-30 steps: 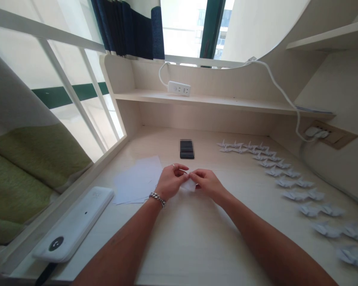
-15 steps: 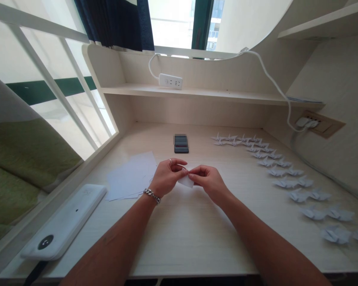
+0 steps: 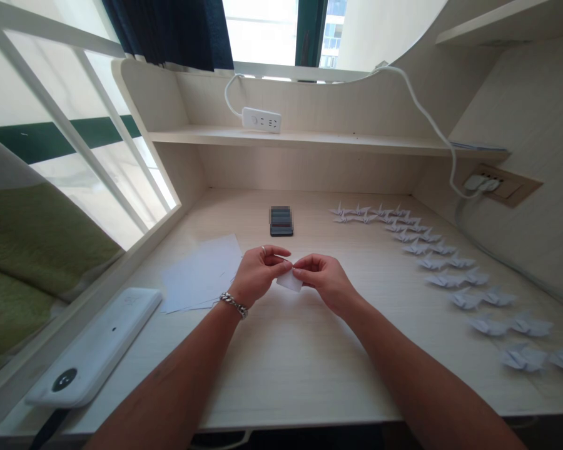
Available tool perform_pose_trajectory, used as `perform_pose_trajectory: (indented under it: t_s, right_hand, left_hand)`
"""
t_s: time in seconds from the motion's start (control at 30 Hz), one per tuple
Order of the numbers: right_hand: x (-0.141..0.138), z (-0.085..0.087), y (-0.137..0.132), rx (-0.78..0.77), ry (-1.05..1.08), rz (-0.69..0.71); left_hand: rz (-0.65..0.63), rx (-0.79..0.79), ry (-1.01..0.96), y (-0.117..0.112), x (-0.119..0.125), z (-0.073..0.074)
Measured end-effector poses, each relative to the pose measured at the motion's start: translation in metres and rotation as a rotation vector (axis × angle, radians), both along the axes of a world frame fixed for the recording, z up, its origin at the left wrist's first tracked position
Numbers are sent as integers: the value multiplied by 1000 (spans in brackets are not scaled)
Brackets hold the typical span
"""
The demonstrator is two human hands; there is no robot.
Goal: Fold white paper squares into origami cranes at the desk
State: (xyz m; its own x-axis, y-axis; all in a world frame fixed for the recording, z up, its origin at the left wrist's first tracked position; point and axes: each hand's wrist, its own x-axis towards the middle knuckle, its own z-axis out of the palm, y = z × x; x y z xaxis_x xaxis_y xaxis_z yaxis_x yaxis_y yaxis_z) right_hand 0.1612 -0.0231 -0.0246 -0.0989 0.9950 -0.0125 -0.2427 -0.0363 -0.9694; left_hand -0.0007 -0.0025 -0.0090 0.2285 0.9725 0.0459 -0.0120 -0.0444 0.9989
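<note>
Both hands meet over the middle of the desk, pinching a small folded piece of white paper [image 3: 289, 282] along its upper edge. My left hand [image 3: 259, 270], with a ring and a chain bracelet, holds it between thumb and fingers. From the other side my right hand [image 3: 323, 277] grips it, thumb and fingertips close to the left thumb. The paper's lower part hangs free; its upper folds are hidden by the fingers. Left of my left hand lie loose white paper sheets [image 3: 197, 275]. Folded paper cranes [image 3: 434, 263] stand in rows on the right.
A dark phone-like object [image 3: 281, 222], partly blurred, lies beyond my hands. A long white device [image 3: 98, 347] with a black cable is at the left edge. A power strip [image 3: 261, 120] sits on the shelf [image 3: 309, 139]; a white cable [image 3: 429, 115] runs to the wall socket.
The camera view has shifted slightly, so the whole scene sits a little further left and up. Both hands keep their pinch on the folded paper with hardly any movement.
</note>
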Motion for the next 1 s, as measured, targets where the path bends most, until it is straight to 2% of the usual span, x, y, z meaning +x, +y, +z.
perform_pose_trajectory:
  t_s: [0.47,1.0]
  right_hand:
    - [4,1,1,-134,114,29]
    - [-2,4,-2,-10,68,-93]
  left_hand:
    - [-19,6,-3,-1,1,0]
    - [28,10,1,-3,3,4]
